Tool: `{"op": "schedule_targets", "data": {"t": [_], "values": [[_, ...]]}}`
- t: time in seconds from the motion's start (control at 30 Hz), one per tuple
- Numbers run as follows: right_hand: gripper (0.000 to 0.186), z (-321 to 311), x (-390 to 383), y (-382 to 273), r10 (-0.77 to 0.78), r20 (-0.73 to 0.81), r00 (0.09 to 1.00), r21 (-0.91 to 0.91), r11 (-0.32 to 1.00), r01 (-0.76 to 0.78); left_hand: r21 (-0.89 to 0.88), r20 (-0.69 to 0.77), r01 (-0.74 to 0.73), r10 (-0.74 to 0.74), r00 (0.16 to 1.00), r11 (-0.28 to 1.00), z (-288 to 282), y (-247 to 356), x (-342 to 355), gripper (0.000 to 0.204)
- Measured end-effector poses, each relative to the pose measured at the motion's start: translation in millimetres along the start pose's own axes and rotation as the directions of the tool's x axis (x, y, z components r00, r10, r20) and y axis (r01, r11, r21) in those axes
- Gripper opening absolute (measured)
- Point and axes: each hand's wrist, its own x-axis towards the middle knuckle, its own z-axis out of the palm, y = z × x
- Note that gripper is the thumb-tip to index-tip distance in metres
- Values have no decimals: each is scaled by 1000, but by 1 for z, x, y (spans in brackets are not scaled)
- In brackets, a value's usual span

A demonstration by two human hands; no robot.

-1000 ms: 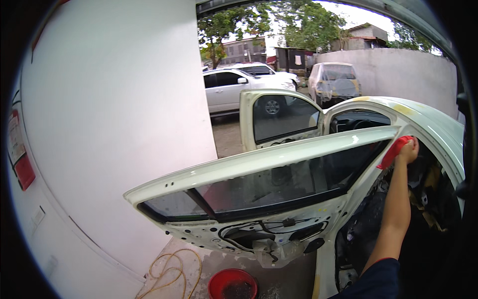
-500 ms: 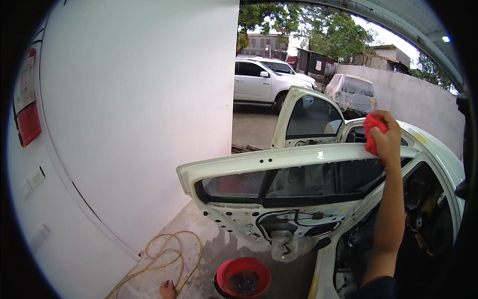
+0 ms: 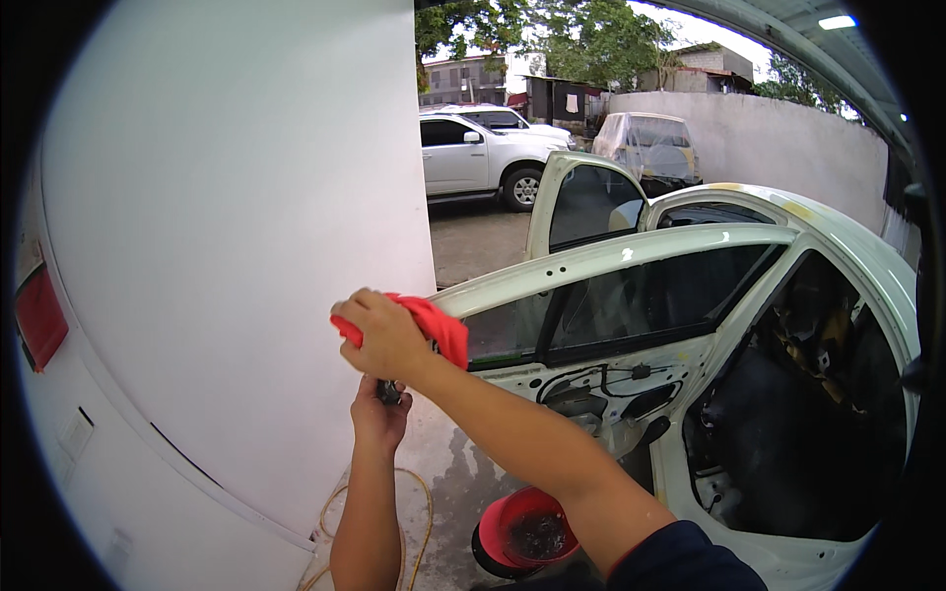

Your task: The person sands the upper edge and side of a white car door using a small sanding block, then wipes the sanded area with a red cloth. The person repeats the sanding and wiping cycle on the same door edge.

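My right hand [image 3: 386, 337] grips a bunched red cloth [image 3: 440, 330] at the outer upper corner of the open white car door [image 3: 631, 254]. Just below it, my left hand [image 3: 378, 422] is closed round a small dark object [image 3: 389, 393], mostly hidden by the fingers, so its kind does not show. The door stands swung out toward the wall, its inner panel bare, with holes and black wiring showing. Its dark window glass [image 3: 641, 305] is in place. My right forearm crosses in front of the door's lower part.
A red bucket [image 3: 501, 512] of dark water stands on the wet concrete floor, beside a yellow hose [image 3: 430, 497]. The white wall [image 3: 227, 246] is close at left. The car's dark door opening [image 3: 788, 453] lies at right. Another open door [image 3: 540, 222] stands beyond.
My right hand has carried the red cloth from the door frame's inner end leftward to its outer corner. My left hand has risen from the lower edge to just below it. The view has shifted rightward.
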Motion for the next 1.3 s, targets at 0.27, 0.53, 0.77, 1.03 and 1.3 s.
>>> {"op": "schedule_targets", "data": {"t": [0.27,0.53,0.77,1.03,1.3], "values": [[64,78,-191,-31,394,258,882,-171,917,-360,-208,142,217,-190,971,954,-124,-53,-49,52],[41,84,-328,12,924,278,262,593,49,-804,762,-380,501,-343,859,412,-194,-76,-82,25],[50,20,-317,11,736,222,639,371,542,-754,362,-175,309,-261,949,879,-108,-146,-94,20],[50,-54,-348,24,787,284,547,191,513,-837,829,-152,-119,425,892,546,-30,-76,-63,20],[49,-142,-220,-8,488,167,857,221,828,-515,727,440,-681,702,561,88,25,-2,24,26]]}}
